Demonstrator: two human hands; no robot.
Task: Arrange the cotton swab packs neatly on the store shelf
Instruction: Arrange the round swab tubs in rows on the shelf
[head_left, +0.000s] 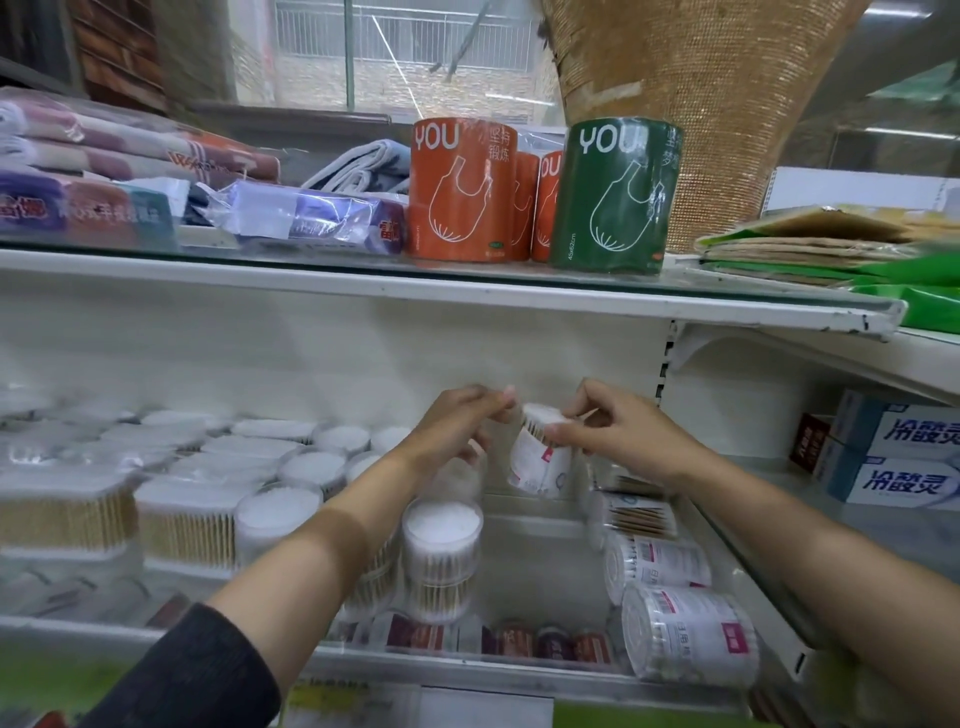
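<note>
A round cotton swab pack (535, 467) with a white and pink label is tilted in the air above the lower shelf (540, 551). My right hand (618, 431) grips its upper right side. My left hand (457, 426) reaches in from the left, and its fingertips pinch at the pack's top edge. Below my left hand an upright round pack (441, 545) stands near the front. Rows of round and rectangular swab packs (187, 519) fill the shelf's left side. Two round packs (685, 634) lie on their sides at the right.
The upper shelf edge (363, 291) runs just above my hands and carries orange rolls (460, 192), a green roll (615, 197) and wrapped towels (104, 150). Toothpaste boxes (904, 467) stand on the neighbouring shelf at the right. Small bottles (519, 642) line the front rail.
</note>
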